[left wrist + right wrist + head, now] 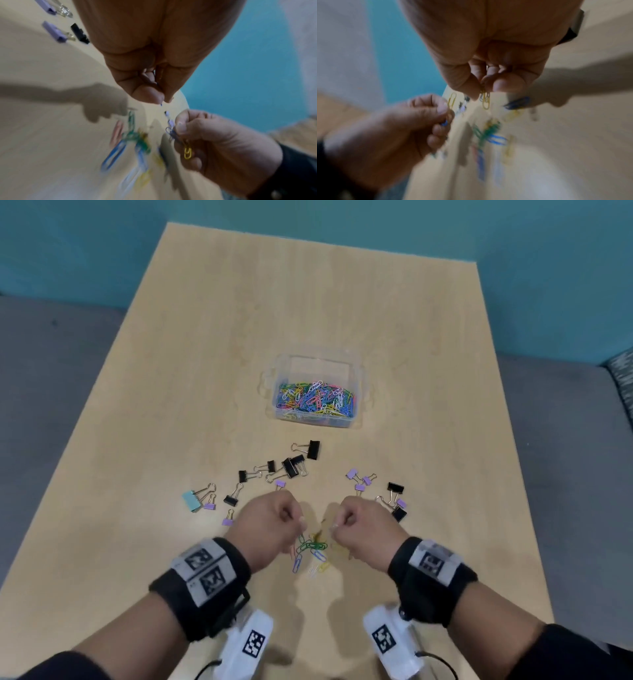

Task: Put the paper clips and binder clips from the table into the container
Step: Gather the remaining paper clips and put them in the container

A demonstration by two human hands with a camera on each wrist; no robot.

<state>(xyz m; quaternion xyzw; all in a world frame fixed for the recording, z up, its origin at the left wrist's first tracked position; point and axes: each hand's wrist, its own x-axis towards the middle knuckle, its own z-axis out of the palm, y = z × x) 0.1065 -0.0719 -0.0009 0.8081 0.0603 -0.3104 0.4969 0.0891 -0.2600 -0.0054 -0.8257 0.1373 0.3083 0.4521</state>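
A clear plastic container (pixel 322 367) mid-table holds many coloured paper clips (pixel 317 400). A small pile of loose paper clips (pixel 311 549) lies near the front edge, between my hands. My left hand (pixel 300 522) hovers just above the pile's left side, pinching a yellow paper clip (pixel 452 100) and a blue one. My right hand (pixel 334 527) hovers over the right side, pinching yellow paper clips (pixel 485 100) with a blue one (pixel 171 133). Binder clips are scattered beyond the hands: black ones (pixel 313 449), purple ones (pixel 352 474) and a teal one (pixel 190 500).
The wooden table (pixel 205 354) is bare around and behind the container. Grey floor and a teal wall surround the table. More black and purple binder clips (pixel 395 487) lie close to my right hand.
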